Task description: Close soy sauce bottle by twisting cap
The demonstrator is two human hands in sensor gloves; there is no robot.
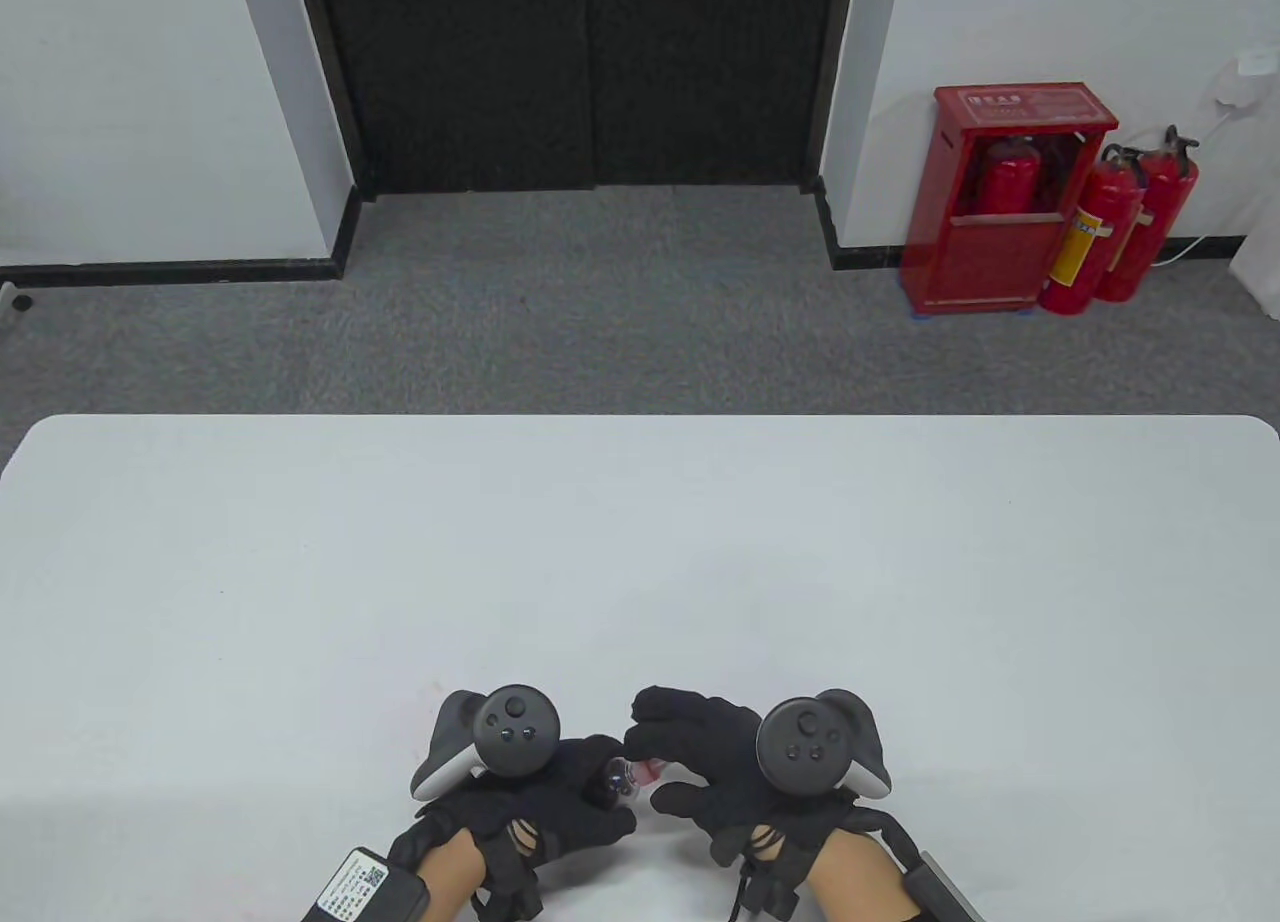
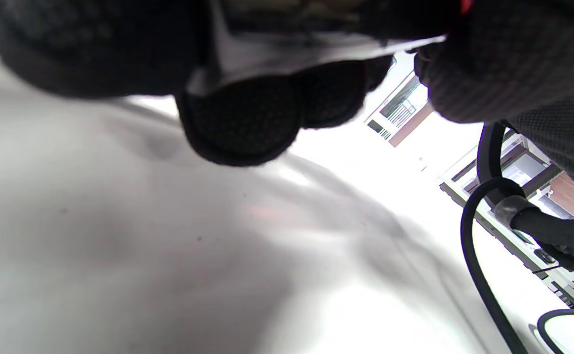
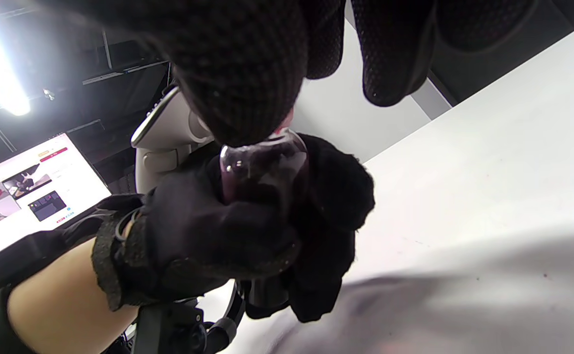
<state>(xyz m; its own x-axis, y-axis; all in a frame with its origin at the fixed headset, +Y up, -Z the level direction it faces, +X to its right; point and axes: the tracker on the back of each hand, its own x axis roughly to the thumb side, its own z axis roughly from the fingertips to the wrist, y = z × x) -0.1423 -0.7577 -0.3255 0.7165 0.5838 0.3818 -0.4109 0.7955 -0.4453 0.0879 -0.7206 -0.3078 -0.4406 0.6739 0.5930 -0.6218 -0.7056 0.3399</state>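
Observation:
A small soy sauce bottle (image 1: pixel 619 780) with dark liquid and a clear shoulder is held above the white table (image 1: pixel 640 562) near its front edge. My left hand (image 1: pixel 560 787) grips the bottle's body; the right wrist view shows its fingers wrapped around the bottle (image 3: pixel 262 169). My right hand (image 1: pixel 690 752) pinches the red cap (image 1: pixel 650 768) at the bottle's top with thumb and fingers. The cap is mostly hidden under the fingertips. In the left wrist view only blurred gloved fingers (image 2: pixel 240 123) and a strip of the bottle's label show.
A monitor (image 3: pixel 31 191) shows at the left of the right wrist view. Black cables (image 2: pixel 483 275) hang at the right of the left wrist view. Red fire extinguishers (image 1: pixel 1110 227) and a red cabinet stand on the floor beyond the table.

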